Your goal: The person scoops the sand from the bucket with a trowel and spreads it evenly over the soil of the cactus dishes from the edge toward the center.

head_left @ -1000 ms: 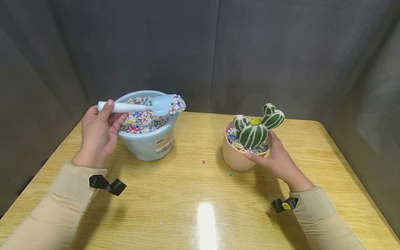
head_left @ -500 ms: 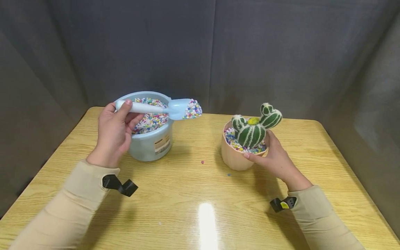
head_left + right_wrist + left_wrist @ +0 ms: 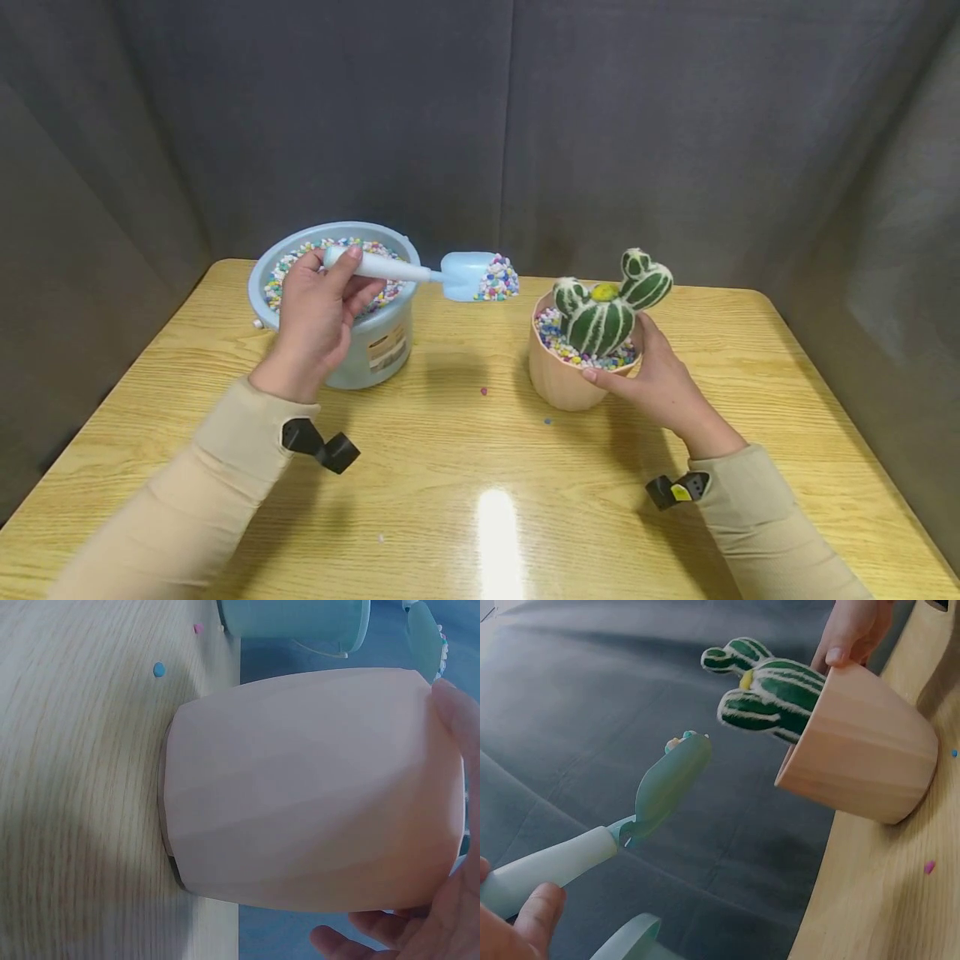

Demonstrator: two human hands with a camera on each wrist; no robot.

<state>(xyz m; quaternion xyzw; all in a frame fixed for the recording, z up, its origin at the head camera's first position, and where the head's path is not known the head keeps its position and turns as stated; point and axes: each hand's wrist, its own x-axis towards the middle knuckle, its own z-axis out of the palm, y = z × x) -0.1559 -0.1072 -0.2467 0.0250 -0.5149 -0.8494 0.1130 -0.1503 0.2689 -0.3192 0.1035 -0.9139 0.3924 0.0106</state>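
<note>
My left hand point(image 3: 311, 321) grips the pale handle of a small light-blue shovel point(image 3: 463, 275), held level in the air between bucket and pot. Multicoloured pebbles point(image 3: 497, 279) lie heaped at the blade's tip. Behind and below that hand stands the light-blue bucket point(image 3: 352, 367), holding many more such pebbles. On the right, my right hand point(image 3: 663, 383) holds the rim of a peach flower pot point(image 3: 558, 387), thumb at the near side and fingers behind. A green-and-white cactus point(image 3: 600, 325) with a yellow top sits in the pot among pebbles. In the right wrist view the pot point(image 3: 307, 787) fills the middle.
A pink pebble point(image 3: 483, 391) and a blue pebble point(image 3: 547, 421) lie on the wooden table point(image 3: 420, 467) before the pot. One white pebble point(image 3: 258, 323) is at the bucket's left rim. A dark grey curtain point(image 3: 375, 108) hangs behind the table.
My left hand has carried the loaded shovel rightward from over the bucket toward the pot. My right hand keeps its hold on the pot, which stays in place.
</note>
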